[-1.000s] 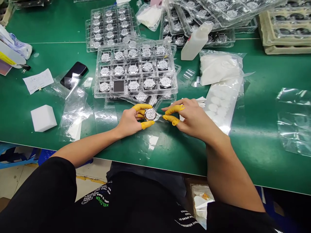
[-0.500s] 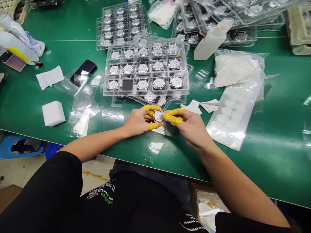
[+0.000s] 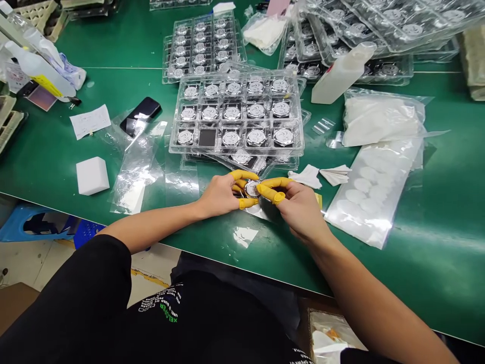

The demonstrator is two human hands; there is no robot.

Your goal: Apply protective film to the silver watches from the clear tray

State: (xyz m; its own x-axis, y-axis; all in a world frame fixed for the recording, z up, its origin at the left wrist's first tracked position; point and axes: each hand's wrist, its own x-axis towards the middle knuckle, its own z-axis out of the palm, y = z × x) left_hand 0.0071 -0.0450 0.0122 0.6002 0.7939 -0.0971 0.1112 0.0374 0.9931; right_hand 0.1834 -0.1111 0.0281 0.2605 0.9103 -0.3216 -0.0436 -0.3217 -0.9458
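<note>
My left hand (image 3: 222,193) pinches a small round silver watch face (image 3: 250,188) between yellow finger cots, low over the green table (image 3: 60,151). My right hand (image 3: 299,207), also in yellow cots, presses its thumb and forefinger onto the right edge of the same piece. A bit of clear film (image 3: 261,210) lies under both hands. Just beyond them stands a clear blister tray (image 3: 235,115) of several like watch faces, with one dark empty cell (image 3: 207,136).
A white foam block (image 3: 92,175), loose clear bags (image 3: 134,164), a black phone (image 3: 140,116) and a paper slip (image 3: 90,121) lie at left. A white bottle (image 3: 343,73), bagged white pads (image 3: 373,177) and folded wipes (image 3: 322,175) lie at right. More trays (image 3: 202,43) are stacked behind.
My right hand has come in from the right and closed onto the watch face that my left hand holds. The view has shifted a little to the left.
</note>
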